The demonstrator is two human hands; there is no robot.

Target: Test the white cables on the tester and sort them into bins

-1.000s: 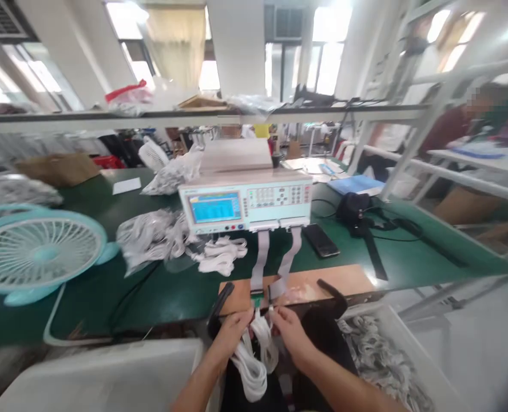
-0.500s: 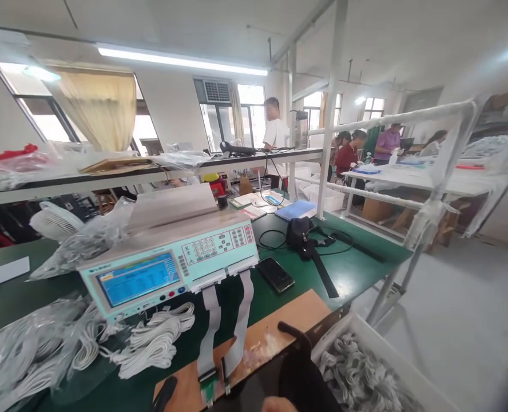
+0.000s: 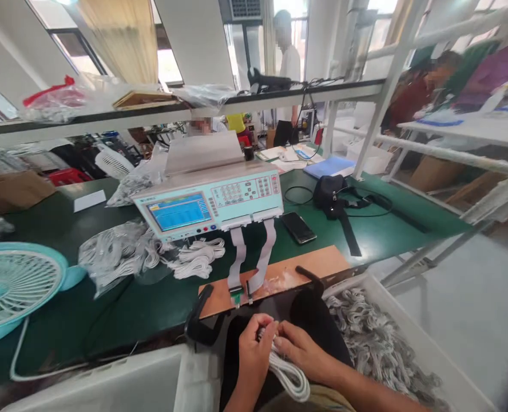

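A coiled bundle of white cable is between my two hands, just above my lap. My left hand grips its upper end with thumb and fingers closed. My right hand pinches the same end from the other side, and the loops hang below toward me. The cable tips are hidden by my fingers. Ahead of my hands, a small green circuit board sits on the front edge of a brown board. Grey ribbon cables run from there to a light-blue tester with a lit screen.
Bundles of white cable lie left of the tester. A white bin of cable coils stands right, another bin left. Black clamps hold the board. A blue fan, phone and black bag are nearby.
The view has tilted down and shifted left. Both hands and the cable bundle now show in front of me; before, only a fingertip was visible at the bottom edge.
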